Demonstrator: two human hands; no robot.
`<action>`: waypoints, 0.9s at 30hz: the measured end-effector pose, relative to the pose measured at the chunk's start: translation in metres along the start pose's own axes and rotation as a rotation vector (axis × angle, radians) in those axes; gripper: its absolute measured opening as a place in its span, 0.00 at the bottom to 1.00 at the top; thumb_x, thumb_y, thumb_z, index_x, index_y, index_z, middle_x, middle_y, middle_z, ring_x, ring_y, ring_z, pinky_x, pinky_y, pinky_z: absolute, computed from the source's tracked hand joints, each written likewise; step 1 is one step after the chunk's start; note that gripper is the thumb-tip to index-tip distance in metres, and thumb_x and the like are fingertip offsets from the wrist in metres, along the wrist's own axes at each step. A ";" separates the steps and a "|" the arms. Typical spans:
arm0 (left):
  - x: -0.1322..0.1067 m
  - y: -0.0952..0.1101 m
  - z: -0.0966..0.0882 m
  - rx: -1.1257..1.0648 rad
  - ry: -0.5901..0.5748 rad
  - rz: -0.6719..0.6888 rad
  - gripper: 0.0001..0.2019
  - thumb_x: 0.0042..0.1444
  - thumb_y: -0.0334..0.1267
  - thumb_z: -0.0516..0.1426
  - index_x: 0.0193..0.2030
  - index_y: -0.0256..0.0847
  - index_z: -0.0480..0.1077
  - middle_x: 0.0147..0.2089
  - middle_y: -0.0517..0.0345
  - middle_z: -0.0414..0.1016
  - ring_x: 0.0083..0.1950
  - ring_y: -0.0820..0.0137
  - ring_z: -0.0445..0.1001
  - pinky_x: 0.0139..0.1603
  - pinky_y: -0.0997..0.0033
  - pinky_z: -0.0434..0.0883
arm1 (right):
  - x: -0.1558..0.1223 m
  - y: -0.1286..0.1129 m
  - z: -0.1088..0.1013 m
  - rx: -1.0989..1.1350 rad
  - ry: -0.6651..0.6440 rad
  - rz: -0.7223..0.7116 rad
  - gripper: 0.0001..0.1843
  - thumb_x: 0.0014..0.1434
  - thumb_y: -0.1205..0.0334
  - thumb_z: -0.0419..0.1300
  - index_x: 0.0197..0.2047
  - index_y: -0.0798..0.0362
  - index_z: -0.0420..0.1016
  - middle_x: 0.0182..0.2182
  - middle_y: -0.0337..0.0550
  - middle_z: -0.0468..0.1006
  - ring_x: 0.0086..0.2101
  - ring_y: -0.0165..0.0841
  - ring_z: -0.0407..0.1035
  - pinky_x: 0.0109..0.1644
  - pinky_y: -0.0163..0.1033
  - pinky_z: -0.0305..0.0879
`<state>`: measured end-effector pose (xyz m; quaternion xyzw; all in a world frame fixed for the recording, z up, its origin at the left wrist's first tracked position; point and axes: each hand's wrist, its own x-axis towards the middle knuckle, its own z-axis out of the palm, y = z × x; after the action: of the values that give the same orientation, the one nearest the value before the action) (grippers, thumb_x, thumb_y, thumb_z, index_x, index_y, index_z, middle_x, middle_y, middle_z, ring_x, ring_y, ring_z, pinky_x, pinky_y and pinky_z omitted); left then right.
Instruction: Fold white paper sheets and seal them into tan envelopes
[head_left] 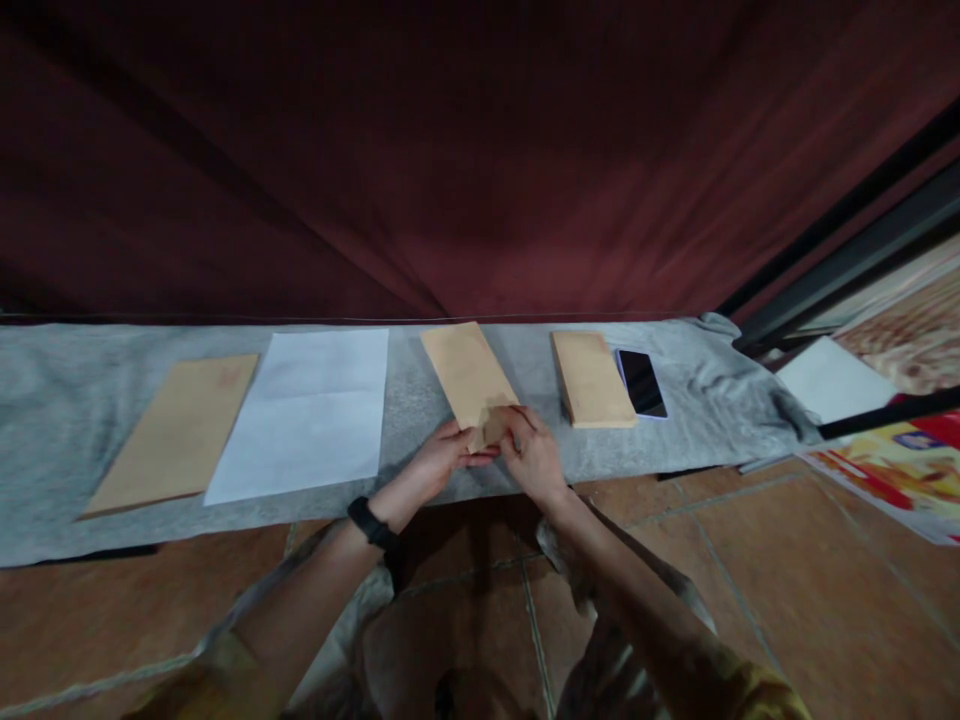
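A long brown envelope (465,372) lies on the grey cloth (60,420) in front of me. My left hand (441,457) and my right hand (531,450) both pinch its near end, where the flap is folded. A black band sits on my left wrist. To the left lie a white sheet of paper (311,410) and another brown envelope (176,432). To the right rests a stack of brown envelopes (592,378) with a black phone (642,382) beside it.
A dark red curtain (450,150) hangs behind the cloth. The floor (750,560) is brown tile. A white sheet (829,380) and a colourful printed poster (900,470) lie at the right, under dark metal bars.
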<state>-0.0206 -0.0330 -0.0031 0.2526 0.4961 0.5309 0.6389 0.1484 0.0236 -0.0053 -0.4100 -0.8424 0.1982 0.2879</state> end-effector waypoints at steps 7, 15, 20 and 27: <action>0.010 -0.001 -0.003 0.156 0.172 0.044 0.17 0.55 0.37 0.63 0.51 0.36 0.69 0.46 0.49 0.81 0.32 0.68 0.81 0.33 0.66 0.80 | 0.010 0.040 0.000 0.029 0.065 0.286 0.20 0.63 0.69 0.55 0.58 0.55 0.74 0.44 0.49 0.77 0.41 0.36 0.75 0.50 0.41 0.72; 0.017 0.001 0.000 0.278 0.235 0.016 0.13 0.58 0.36 0.62 0.47 0.38 0.66 0.25 0.63 0.75 0.21 0.73 0.75 0.23 0.76 0.72 | -0.003 0.018 0.004 -0.104 -0.001 0.013 0.16 0.68 0.67 0.52 0.54 0.53 0.76 0.48 0.50 0.77 0.49 0.38 0.71 0.56 0.42 0.68; 0.015 0.003 -0.002 0.309 0.253 0.059 0.16 0.57 0.38 0.64 0.48 0.39 0.64 0.21 0.68 0.73 0.17 0.75 0.70 0.20 0.78 0.66 | -0.010 0.005 0.005 -0.340 -0.160 -0.182 0.21 0.69 0.63 0.53 0.64 0.55 0.70 0.58 0.55 0.74 0.53 0.44 0.68 0.58 0.48 0.65; 0.018 0.000 -0.009 0.357 0.282 0.111 0.19 0.55 0.36 0.62 0.51 0.41 0.63 0.17 0.75 0.66 0.13 0.76 0.62 0.16 0.80 0.54 | -0.012 0.003 0.005 -0.508 -0.252 -0.215 0.23 0.68 0.70 0.53 0.64 0.53 0.70 0.63 0.54 0.72 0.54 0.44 0.70 0.56 0.48 0.66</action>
<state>-0.0296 -0.0182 -0.0135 0.3119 0.6516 0.4993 0.4784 0.1529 0.0150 -0.0151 -0.3495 -0.9327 -0.0011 0.0886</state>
